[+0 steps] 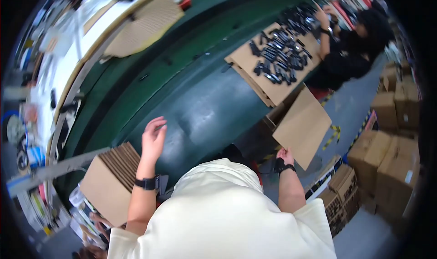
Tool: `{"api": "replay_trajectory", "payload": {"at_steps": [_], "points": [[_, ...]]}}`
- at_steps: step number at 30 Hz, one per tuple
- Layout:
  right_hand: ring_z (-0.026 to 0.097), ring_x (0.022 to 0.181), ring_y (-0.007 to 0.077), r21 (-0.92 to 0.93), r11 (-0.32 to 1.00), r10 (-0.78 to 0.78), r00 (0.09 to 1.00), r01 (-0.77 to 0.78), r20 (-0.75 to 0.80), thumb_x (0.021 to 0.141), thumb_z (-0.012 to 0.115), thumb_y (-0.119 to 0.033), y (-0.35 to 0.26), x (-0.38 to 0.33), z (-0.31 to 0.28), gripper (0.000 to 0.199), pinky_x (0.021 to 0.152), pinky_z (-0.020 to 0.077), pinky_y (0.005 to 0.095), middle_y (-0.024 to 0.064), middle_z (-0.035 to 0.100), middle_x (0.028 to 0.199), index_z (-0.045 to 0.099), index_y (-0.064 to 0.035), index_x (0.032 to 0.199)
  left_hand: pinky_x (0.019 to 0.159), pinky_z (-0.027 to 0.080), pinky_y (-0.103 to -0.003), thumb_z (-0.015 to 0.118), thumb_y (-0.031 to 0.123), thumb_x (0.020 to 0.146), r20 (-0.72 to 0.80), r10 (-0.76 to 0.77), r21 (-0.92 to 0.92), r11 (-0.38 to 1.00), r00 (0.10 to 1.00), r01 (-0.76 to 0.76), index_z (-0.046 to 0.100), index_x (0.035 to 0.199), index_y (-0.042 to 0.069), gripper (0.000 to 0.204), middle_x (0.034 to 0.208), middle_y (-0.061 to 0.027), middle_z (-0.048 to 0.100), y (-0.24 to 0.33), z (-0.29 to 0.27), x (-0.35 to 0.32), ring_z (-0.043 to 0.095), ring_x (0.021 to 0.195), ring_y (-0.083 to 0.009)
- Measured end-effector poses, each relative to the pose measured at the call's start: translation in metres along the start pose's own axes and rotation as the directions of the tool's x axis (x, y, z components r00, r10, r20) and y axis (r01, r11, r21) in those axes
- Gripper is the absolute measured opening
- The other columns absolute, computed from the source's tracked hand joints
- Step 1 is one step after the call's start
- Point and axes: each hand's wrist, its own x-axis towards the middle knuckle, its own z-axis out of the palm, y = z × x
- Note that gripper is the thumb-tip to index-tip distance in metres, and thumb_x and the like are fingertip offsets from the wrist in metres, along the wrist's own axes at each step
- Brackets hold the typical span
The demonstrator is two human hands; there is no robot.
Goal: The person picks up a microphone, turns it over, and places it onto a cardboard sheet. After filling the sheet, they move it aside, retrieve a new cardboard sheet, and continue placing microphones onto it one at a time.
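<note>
Your right hand [285, 156] is down past the near edge of the green bench [205, 99], its grip closed on the lower corner of a flat cardboard sheet [302, 126]; the sheet rises up and to the right from your fingers, tilted, hanging off the bench side above the grey floor [350, 109]. Your left hand [153, 138] is raised over the dark bench surface with the palm open and fingers spread loosely, gripping nothing. Just to the left of that wrist, below and beside it, stands a stack of folded cardboard pieces [111, 179], packed on edge, near your forearm but not touched by the hand. The held sheet and the stack are well apart, with your body between them. Farther up the bench lies another cardboard sheet [273, 68] covered with many small dark parts [282, 54], and a person in dark clothing [350, 54] at the far right reaches a hand toward them. Brown cartons [387, 154] are piled on the floor at your right.
</note>
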Motion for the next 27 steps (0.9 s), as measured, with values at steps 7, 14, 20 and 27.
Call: {"api": "replay_trajectory", "payload": {"at_steps": [7, 14, 20, 27], "points": [[0.056, 0.079, 0.0160, 0.003, 0.953, -0.298, 0.936, 0.303, 0.190, 0.096, 0.059, -0.022, -0.034, -0.033, -0.040, 0.018, 0.069, 0.0466, 0.0302, 0.0042, 0.064, 0.091, 0.057, -0.0076, 0.106, 0.085, 0.049, -0.028, 0.061, 0.009, 0.093, -0.018, -0.015, -0.075, 0.997, 1.000, 0.014, 0.066, 0.105, 0.001, 0.015, 0.118, -0.0086, 0.063, -0.034, 0.017, 0.009, 0.060, 0.100, -0.0141], [0.059, 0.090, 0.0177, 0.079, 0.931, -0.352, 0.820, 0.356, 0.451, 0.097, 0.058, -0.022, -0.073, -0.160, 0.009, 0.018, 0.078, 0.0477, 0.0333, 0.0018, 0.066, 0.099, 0.058, -0.0116, 0.112, 0.081, 0.052, -0.029, 0.062, 0.011, 0.092, -0.009, -0.144, -0.212, 0.967, 0.990, 0.139, 0.066, 0.104, 0.001, 0.016, 0.111, -0.0107, 0.064, -0.060, 0.048, 0.006, 0.063, 0.097, -0.0178], [0.060, 0.096, 0.0184, -0.212, 0.877, -0.227, 0.762, 0.430, 0.606, 0.098, 0.058, -0.022, -0.054, -0.234, 0.080, 0.021, 0.083, 0.0475, 0.0351, 0.0015, 0.066, 0.106, 0.058, -0.0131, 0.116, 0.085, 0.048, -0.029, 0.055, 0.029, 0.099, 0.136, -0.211, -0.304, 0.921, 0.968, 0.243, 0.062, 0.117, 0.003, 0.032, 0.109, -0.0086, 0.066, -0.071, 0.061, 0.005, 0.061, 0.097, -0.0161], [0.060, 0.085, 0.0095, -0.693, 0.088, 0.234, 0.662, 0.715, 0.712, 0.095, 0.056, -0.010, -0.019, -0.182, 0.204, 0.021, 0.070, 0.0479, 0.0248, 0.0041, 0.065, 0.104, 0.057, -0.0045, 0.115, 0.091, 0.046, -0.035, 0.034, 0.060, 0.098, 0.364, -0.257, -0.800, 0.406, 0.895, 0.442, 0.049, 0.134, 0.004, 0.068, 0.123, -0.0110, 0.061, -0.071, 0.032, -0.017, 0.060, 0.105, -0.0211]]}}
